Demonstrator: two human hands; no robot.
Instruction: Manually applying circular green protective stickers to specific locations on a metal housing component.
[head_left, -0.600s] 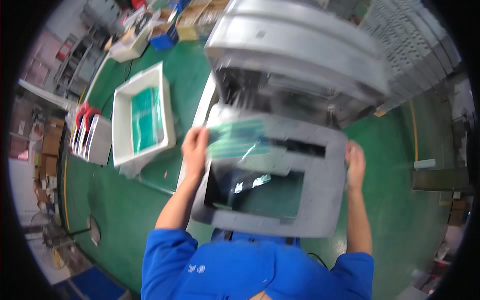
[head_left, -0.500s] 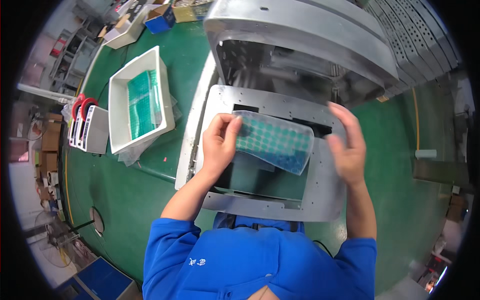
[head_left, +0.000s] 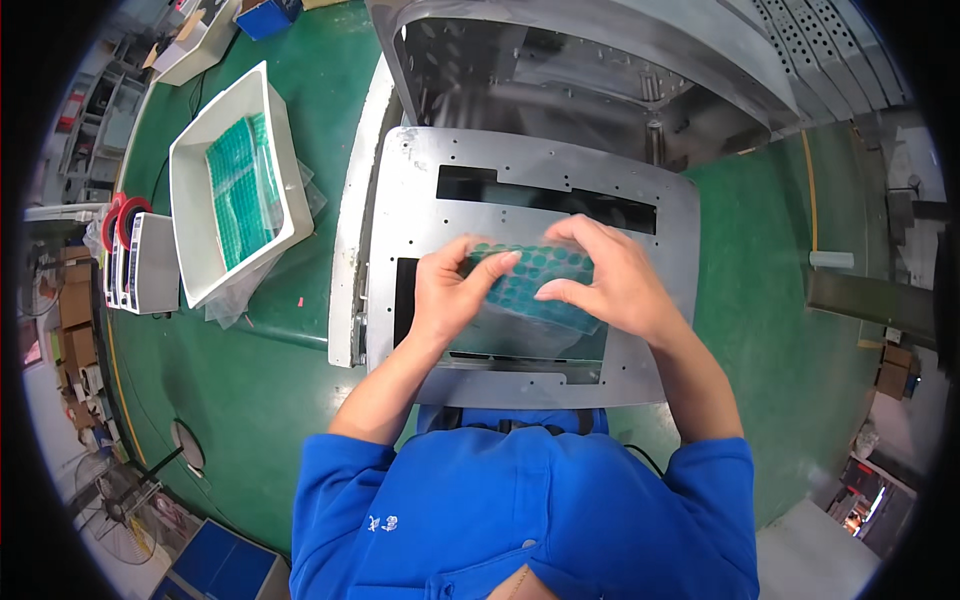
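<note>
Pinched by the left hand point(head_left: 447, 290), the green-dotted sheet point(head_left: 530, 268) is slanted, long axis angled toward lower right; whether it is gripped by the right hand point(head_left: 622, 283) cannot be told.

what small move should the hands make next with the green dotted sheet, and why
Probably close the right hand on the green dotted sheet: the left hand pinches its left end, while the right hand looks parted over its right part, leaving that side seemingly loose.
</note>
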